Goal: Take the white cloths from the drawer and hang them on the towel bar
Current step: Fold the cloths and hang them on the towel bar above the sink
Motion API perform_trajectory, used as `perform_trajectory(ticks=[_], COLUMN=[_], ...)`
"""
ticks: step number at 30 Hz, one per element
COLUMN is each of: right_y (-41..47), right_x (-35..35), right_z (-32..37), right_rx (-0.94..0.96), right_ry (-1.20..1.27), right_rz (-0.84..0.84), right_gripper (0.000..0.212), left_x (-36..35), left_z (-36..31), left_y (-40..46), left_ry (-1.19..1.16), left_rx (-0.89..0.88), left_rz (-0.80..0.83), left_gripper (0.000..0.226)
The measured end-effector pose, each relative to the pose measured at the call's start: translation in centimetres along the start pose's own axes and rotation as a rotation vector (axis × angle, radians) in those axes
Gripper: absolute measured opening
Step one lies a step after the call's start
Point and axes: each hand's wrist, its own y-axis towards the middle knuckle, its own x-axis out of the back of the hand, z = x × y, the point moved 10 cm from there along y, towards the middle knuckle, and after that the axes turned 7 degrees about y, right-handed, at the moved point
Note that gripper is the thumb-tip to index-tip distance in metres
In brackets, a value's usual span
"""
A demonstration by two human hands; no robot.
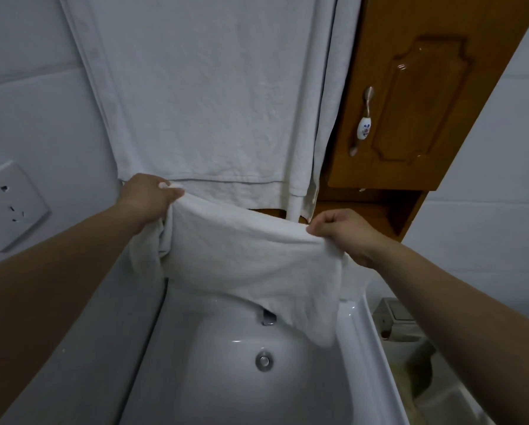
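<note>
I hold a white cloth (251,256) stretched between both hands above the sink. My left hand (148,196) pinches its upper left corner, and my right hand (346,233) pinches the upper right edge. The cloth sags between them and its lower part droops over the basin. Directly behind it, other white cloths (208,96) hang flat against the wall, reaching down to just above my hands. The towel bar itself lies out of view above. No drawer is visible.
A white sink (364,342) with a metal drain (264,360) lies below. A wooden cabinet (416,96) with a porcelain handle (363,124) hangs at the right. A wall socket (10,204) sits at the left. Grey items (401,320) lie right of the sink.
</note>
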Motion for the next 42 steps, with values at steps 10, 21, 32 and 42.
perform_trajectory(ticks=[10,21,32,42], right_y=[0.6,0.5,-0.4,-1.5], right_x=[-3.9,-4.7,-1.2,0.8], right_z=[6.7,7.3,2.9,2.1], right_rx=[0.272,0.118,-0.023,0.013], right_ry=[-0.085,0.275,0.257,0.148], right_rz=[0.084,0.213,0.136,0.052], right_gripper=[0.009,0.011,0.019,0.016], left_x=[-6.6,-9.8,-7.2,-7.1], left_z=[-8.7,-13.4,-9.6,-7.9], left_y=[-5.5,-8.3,-4.0,-2.9], left_ry=[-0.087,-0.306,-0.171,-0.204], left_rx=[-0.295,-0.325,-0.235,-0.169], left_rz=[0.352,0.470,0.217,0.190], left_gripper=[0.064,0.038,0.031,0.039])
